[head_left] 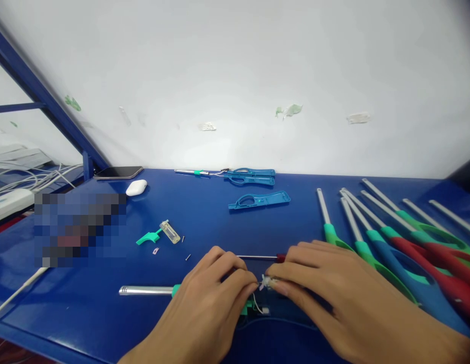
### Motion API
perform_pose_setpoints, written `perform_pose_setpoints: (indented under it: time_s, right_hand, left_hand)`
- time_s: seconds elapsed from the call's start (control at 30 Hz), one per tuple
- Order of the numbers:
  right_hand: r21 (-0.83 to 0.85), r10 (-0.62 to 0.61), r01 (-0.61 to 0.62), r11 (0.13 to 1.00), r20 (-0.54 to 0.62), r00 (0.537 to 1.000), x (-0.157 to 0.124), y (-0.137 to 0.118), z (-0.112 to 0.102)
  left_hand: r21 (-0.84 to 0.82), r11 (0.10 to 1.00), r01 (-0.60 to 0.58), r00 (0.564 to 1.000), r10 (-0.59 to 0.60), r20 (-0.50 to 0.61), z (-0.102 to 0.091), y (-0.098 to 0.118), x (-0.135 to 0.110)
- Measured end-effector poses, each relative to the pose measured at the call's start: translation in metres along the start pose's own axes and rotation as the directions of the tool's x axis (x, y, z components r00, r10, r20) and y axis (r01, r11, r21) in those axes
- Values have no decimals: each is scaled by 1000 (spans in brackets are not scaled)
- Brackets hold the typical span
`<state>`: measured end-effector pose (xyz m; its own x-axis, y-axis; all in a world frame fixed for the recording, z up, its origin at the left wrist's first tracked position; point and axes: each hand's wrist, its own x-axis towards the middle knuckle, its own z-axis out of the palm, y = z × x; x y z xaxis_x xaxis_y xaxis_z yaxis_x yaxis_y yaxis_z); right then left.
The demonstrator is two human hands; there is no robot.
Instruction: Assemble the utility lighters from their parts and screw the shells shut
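Both hands meet low at the centre of a blue table [204, 217]. My left hand [210, 298] is closed, fingers curled over the green collar end of a long lighter with a silver tube [145, 290] that lies pointing left. My right hand [333, 293] pinches a small whitish part [265, 283] with thin white wires, right at the left fingertips. Just behind the fingers lies a thin screwdriver [257, 257] with a dark red handle. The lighter's open body under my hands is mostly hidden.
Several finished long lighters [390, 237] with green, blue and red handles lie at the right. Blue handle shells [259, 200] and another part-built lighter [250, 176] sit further back. A green trigger with a clear part [159, 233], tiny screws, an earbud case [136, 187] and a phone [118, 172] lie left.
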<state>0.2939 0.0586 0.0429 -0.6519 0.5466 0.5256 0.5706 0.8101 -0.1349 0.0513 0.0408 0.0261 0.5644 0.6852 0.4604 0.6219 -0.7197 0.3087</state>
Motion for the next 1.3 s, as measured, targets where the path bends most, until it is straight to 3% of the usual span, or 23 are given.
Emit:
perform_pose_setpoints:
  time_s: [0.17,0.33,0.53,0.73,0.87,1.07,1.3]
  right_hand:
    - [18,11,-12,1000,53,999,-6,3,4]
    - [-49,-28,39,998,202,979,-28,12,15]
    - [12,-32,31,999,67,997,-5,3,7]
    - [-3,-38,38,999,18,999,5,-3,3]
    - [-17,-48,48,999,12,999,4,-2,5]
    - [-17,-48,48,999,9,999,3,0,3]
    - [-7,-55,55,998,14,998,0,-3,2]
  left_hand:
    - [0,1000,6,1000,-6,7,0,0,0]
    - [1,1000,3,1000,-3,-3,0,1,1]
    - [-18,1000,-23,1000,23,-16,1,0,-2]
    - [13,998,-59,998,59,-28,4,-2,-4]
    - [-4,998,-65,997,65,-41,1,-1,-3]
    - [-46,997,60,996,-63,-68,-9,-3,-4]
    - [-16,1000,4,1000,-4,-23,-9,4,-4]
